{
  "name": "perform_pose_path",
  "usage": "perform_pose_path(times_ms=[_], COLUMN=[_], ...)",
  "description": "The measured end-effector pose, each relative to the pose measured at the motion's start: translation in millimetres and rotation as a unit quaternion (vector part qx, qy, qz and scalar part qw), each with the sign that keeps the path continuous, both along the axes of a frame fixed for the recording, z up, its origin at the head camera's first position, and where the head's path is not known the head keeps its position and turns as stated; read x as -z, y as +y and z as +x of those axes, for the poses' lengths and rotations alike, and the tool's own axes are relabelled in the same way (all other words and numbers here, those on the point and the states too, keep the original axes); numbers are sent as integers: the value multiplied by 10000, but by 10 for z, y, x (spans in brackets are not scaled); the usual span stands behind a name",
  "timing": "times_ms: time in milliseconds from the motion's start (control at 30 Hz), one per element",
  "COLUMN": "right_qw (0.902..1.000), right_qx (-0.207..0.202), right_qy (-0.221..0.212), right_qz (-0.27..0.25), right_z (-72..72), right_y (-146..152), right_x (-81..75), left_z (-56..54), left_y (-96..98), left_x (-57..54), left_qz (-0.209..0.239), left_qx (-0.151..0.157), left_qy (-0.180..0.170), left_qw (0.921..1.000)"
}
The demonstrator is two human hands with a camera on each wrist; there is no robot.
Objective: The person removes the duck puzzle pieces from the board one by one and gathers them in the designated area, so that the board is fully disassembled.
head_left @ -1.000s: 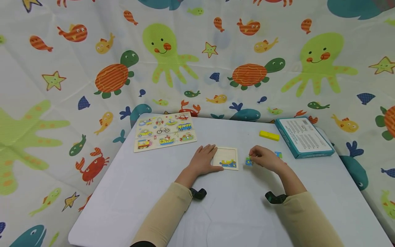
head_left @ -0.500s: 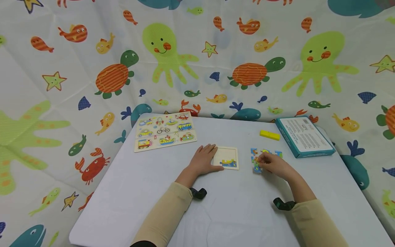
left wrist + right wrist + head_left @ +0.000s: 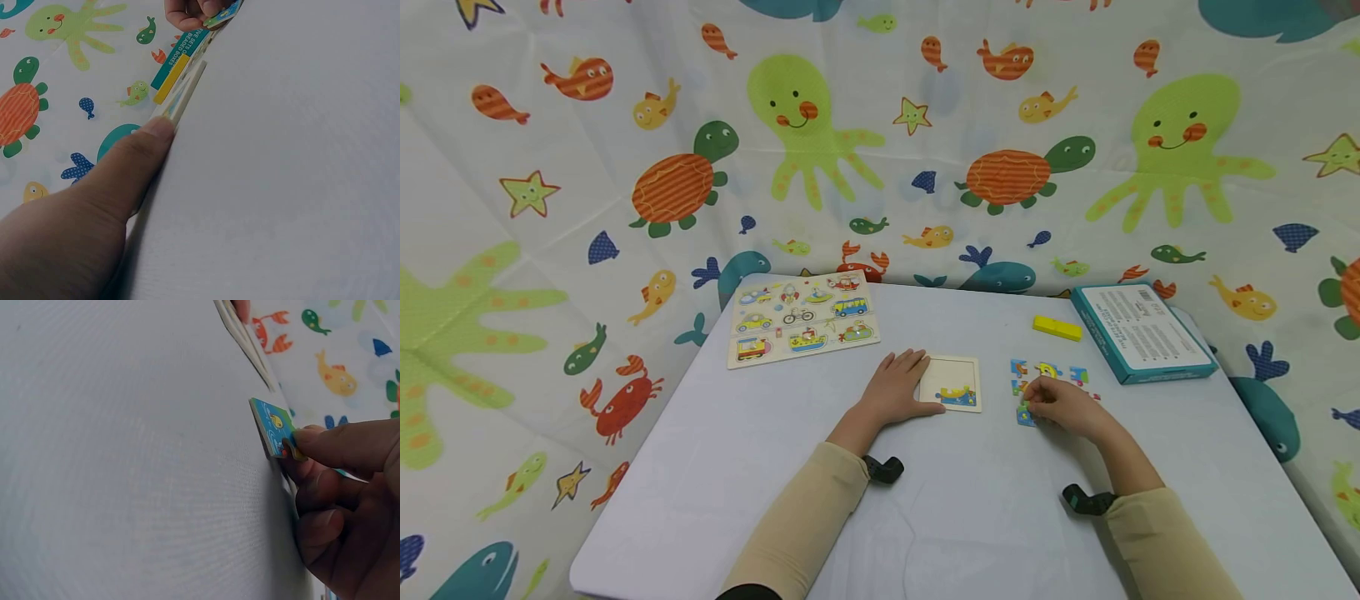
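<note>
My left hand [image 3: 893,387] lies with straight fingers against the left edge of a small wooden puzzle tray [image 3: 950,362]. Its thumb touches the tray's near edge, also seen in the left wrist view. Joined puzzle pieces [image 3: 957,396] with a yellow and blue picture fill the tray's lower part. My right hand [image 3: 1063,404], to the right of the tray, pinches a blue and green puzzle piece [image 3: 275,428] between thumb and finger, close over the table. Just beyond that hand lie several loose puzzle pieces [image 3: 1018,367], partly hidden by it.
A larger wooden vehicle puzzle board [image 3: 797,317] lies at the back left. At the back right are a yellow block [image 3: 1057,327] and a teal and white box [image 3: 1142,333]. A curtain printed with sea animals [image 3: 850,150] hangs behind the white table [image 3: 715,467].
My right hand has moved right, away from the tray, with the puzzle piece, then dipped slightly toward me. Loose pieces behind it have come into view. The left hand stays in place.
</note>
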State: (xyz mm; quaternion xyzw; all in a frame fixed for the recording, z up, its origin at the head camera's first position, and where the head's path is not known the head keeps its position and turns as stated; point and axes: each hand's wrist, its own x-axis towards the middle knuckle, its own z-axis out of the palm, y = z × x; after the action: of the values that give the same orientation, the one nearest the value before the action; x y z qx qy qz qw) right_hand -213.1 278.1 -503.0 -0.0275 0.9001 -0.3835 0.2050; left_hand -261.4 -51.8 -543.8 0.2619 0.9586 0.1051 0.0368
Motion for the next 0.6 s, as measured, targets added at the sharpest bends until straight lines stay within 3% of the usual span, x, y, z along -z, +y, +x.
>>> perform_pose_path(times_ms=[600], right_qw=[9997], right_qx=[92], right_qy=[119], right_qz=[199], right_z=[5], right_y=[-20], right_x=[49], left_z=[7], left_y=[7], left_x=[3], left_qz=[-56], left_qx=[4], left_qy=[0], left_qw=[10000])
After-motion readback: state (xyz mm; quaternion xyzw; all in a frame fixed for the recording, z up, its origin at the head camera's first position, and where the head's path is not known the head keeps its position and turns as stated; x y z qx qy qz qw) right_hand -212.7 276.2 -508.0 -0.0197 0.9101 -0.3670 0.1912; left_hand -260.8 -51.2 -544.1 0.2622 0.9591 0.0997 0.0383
